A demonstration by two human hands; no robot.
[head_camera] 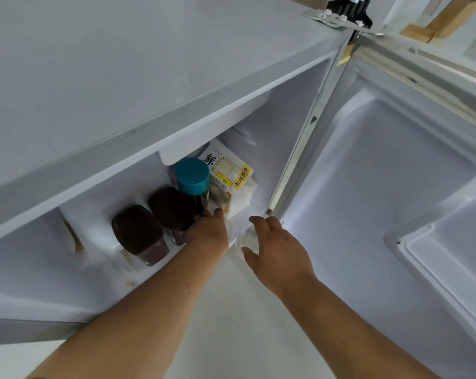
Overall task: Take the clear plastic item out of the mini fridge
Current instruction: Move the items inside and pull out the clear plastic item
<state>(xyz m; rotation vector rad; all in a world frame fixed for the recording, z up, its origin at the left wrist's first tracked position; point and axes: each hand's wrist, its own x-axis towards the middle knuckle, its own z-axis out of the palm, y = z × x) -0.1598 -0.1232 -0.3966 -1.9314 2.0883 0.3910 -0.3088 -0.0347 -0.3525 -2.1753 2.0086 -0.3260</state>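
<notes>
Nearest you, both bare forearms rise from the bottom of the view toward the mini fridge, whose door stands swung open at 3 o'clock. Your right hand sits just outside the cabinet's lower front edge, fingers spread and loosely curved, with the thumb at 9 o'clock of the palm. Under those fingers lies the clear plastic item, a faint, blurred round shape at the fridge's floor lip; whether you are touching it or only hovering above it cannot be told. Your left hand is at 9 o'clock of the right one, reaching inside the cabinet; its fingers curl forward and down out of sight, so you cannot tell what, if anything, they grip. Just past that hand, at 11 o'clock, stands a dark bottle with a teal cap. Two dark brown jars sit side by side at 9 o'clock. Behind the bottle, at 1 o'clock, leans a bread bag with a yellow label.
</notes>
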